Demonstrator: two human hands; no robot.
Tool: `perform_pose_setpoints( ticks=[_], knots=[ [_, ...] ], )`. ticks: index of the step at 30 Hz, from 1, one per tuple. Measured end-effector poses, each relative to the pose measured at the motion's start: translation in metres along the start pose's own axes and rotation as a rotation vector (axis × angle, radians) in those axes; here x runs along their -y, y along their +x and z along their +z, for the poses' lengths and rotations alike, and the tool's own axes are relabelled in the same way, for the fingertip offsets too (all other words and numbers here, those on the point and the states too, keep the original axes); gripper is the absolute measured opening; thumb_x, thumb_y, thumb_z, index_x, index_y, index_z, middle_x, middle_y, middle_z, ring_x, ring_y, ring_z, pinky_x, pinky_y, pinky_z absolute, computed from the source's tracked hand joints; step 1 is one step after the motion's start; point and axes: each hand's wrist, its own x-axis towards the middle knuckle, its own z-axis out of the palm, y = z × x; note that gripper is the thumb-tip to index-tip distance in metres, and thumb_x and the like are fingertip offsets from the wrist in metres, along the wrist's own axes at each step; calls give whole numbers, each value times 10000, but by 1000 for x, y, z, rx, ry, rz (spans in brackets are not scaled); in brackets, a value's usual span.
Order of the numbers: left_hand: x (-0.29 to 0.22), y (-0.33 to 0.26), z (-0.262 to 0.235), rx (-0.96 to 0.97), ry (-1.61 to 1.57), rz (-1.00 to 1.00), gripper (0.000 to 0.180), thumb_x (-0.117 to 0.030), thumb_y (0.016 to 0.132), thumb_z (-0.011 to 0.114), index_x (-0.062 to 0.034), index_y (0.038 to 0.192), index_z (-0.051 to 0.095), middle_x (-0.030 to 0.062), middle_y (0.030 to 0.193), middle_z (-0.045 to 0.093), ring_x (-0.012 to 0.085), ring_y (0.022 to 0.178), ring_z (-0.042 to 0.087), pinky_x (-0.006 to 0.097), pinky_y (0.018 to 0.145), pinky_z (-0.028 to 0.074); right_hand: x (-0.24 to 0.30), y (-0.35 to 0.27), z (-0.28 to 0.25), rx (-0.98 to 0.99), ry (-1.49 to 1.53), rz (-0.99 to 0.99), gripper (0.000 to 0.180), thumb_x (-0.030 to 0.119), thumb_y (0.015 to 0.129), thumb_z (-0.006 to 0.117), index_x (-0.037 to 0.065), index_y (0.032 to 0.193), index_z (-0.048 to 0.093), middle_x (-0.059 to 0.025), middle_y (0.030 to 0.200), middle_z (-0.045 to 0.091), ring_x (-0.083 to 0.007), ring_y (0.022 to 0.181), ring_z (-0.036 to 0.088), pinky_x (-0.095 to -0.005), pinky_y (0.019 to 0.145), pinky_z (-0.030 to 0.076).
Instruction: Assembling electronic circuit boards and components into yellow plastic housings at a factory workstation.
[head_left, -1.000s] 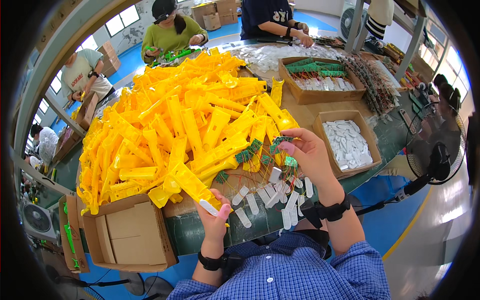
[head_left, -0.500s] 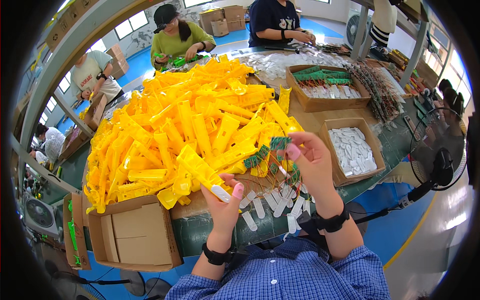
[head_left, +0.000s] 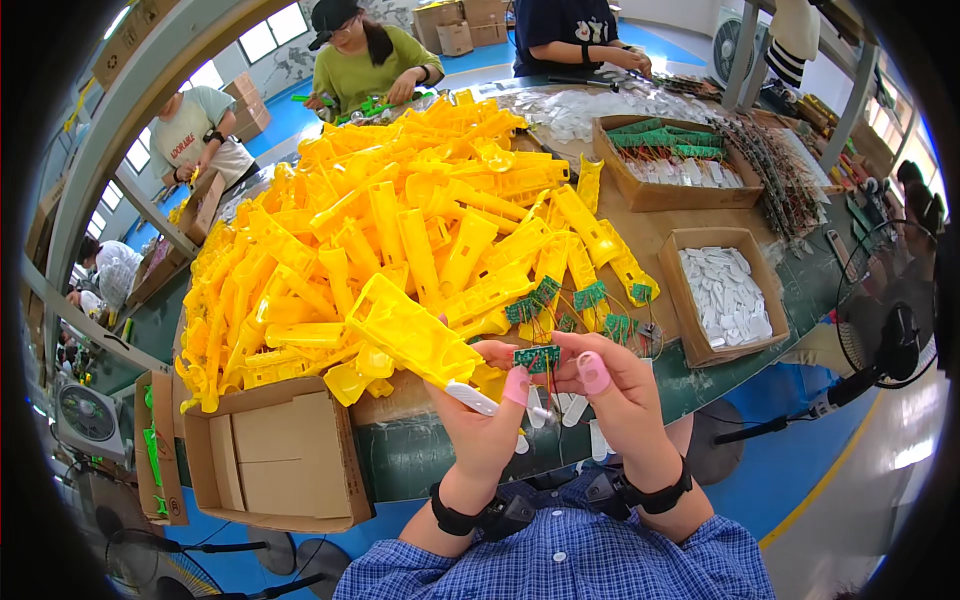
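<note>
My left hand [head_left: 482, 420] grips a long yellow plastic housing [head_left: 405, 330] with a white strip along its near edge, held over the table's front edge. My right hand [head_left: 612, 390] pinches a small green circuit board [head_left: 537, 357] with thin wires, and the board is right at the housing's near end. The thumbs of both hands touch the board. More green circuit boards [head_left: 585, 300] lie on the table just behind my hands. A big heap of yellow housings [head_left: 380, 220] covers the table's left and middle.
A cardboard box of white parts [head_left: 727, 295] stands to the right, another box with green boards [head_left: 670, 160] behind it. White strips [head_left: 570, 408] lie at the table edge. An open cardboard box [head_left: 270, 460] hangs at the lower left. Other people work across the table [head_left: 365, 60]. A fan [head_left: 895, 340] stands at the right.
Both hands have come together nearer to me. The circuit board in my right hand has moved left onto the end of the yellow housing, which my left hand has swung toward it.
</note>
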Motion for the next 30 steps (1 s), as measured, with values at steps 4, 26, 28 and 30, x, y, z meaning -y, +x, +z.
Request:
perform_pose_setpoints(
  ticks=[4, 26, 28, 30],
  knots=[
    [-3, -3, 4, -32, -135, -114, 757, 72, 767, 587, -31, 1364, 135, 114, 994, 535, 145, 887, 537, 268, 796, 459, -2, -3, -2, -30, 113, 72, 300, 129, 937, 480, -11, 1200, 518, -66, 995, 541, -115, 872, 578, -252, 814, 486],
    [12, -16, 4, -1, 156, 180, 770, 52, 743, 613, 12, 1341, 130, 87, 968, 558, 135, 821, 565, 266, 835, 436, -10, -6, 10, -248, 3, 39, 189, -5, 831, 614, -34, 1016, 586, -82, 868, 650, -120, 749, 640, -210, 652, 511],
    [8, -15, 5, 1, 66, 128, 786, 47, 746, 615, 9, 1352, 115, 92, 971, 559, 137, 827, 565, 268, 830, 440, -10, -5, 9, -241, 46, 58, 190, 3, 835, 612, -31, 1021, 586, -79, 865, 651, -118, 745, 640, -211, 652, 512],
    [6, -13, 5, 3, -24, 75, 803, 42, 749, 616, 6, 1362, 100, 97, 974, 561, 140, 832, 564, 271, 824, 444, -10, -5, 8, -235, 88, 77, 191, 10, 839, 609, -28, 1025, 586, -76, 862, 652, -116, 741, 639, -212, 652, 513]
  ],
)
